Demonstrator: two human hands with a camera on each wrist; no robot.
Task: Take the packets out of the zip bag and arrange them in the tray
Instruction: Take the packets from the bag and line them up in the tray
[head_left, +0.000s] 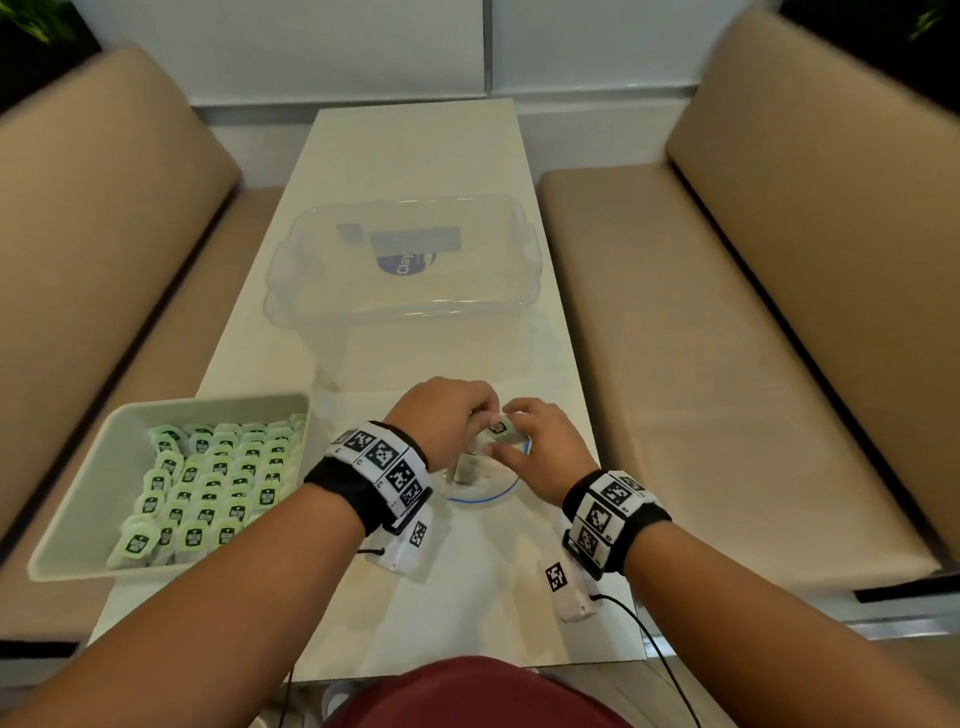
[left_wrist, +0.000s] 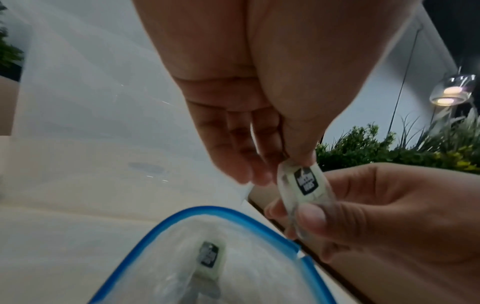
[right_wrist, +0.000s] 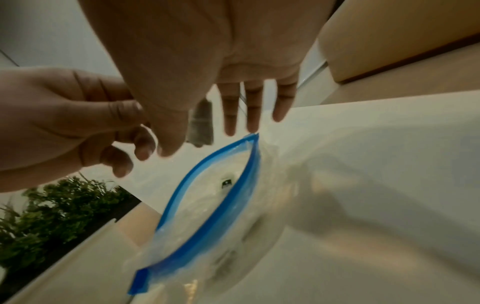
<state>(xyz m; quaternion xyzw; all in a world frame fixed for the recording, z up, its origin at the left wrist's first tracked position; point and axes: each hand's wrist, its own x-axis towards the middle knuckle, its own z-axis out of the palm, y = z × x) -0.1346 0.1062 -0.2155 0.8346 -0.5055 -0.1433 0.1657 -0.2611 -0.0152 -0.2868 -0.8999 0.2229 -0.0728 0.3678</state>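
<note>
The table (head_left: 415, 156) is narrow and the tray (head_left: 78, 499) of packets hangs over its near-left edge, so a wrist knocking it on the way across could tip the rows — though the stretch between tray and zip bag (head_left: 488, 488) looks open, with the clear tub (head_left: 405, 260) standing well behind. The bag lies open-mouthed beneath both hands with at least one packet inside, free to slide since nobody holds it. One packet (left_wrist: 303, 185) is pinched from both ends — left hand (head_left: 447, 415) fingertips above, right hand (head_left: 540, 447) thumb and forefinger below — and could drop in the handover.
</note>
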